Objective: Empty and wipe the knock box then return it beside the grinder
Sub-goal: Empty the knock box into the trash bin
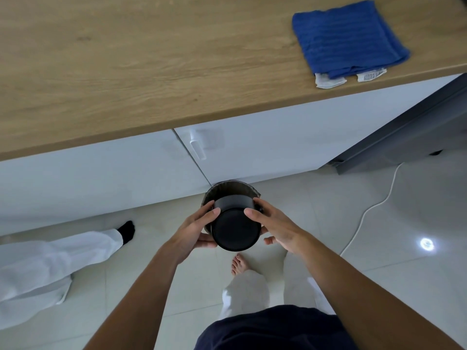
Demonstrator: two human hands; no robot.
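Note:
The knock box, a round black container, is turned upside down with its flat base facing me. My left hand grips its left side and my right hand holds its right side. It hangs over a small bin lined with a dark bag, which stands on the floor against the white cabinet. The box's opening and contents are hidden. A folded blue cloth lies on the wooden counter at the upper right. No grinder is in view.
White cabinet doors with a handle run under the counter. A white cable trails over the tiled floor on the right. Another person's white-trousered leg and black sock reach in from the left. My bare foot stands below the bin.

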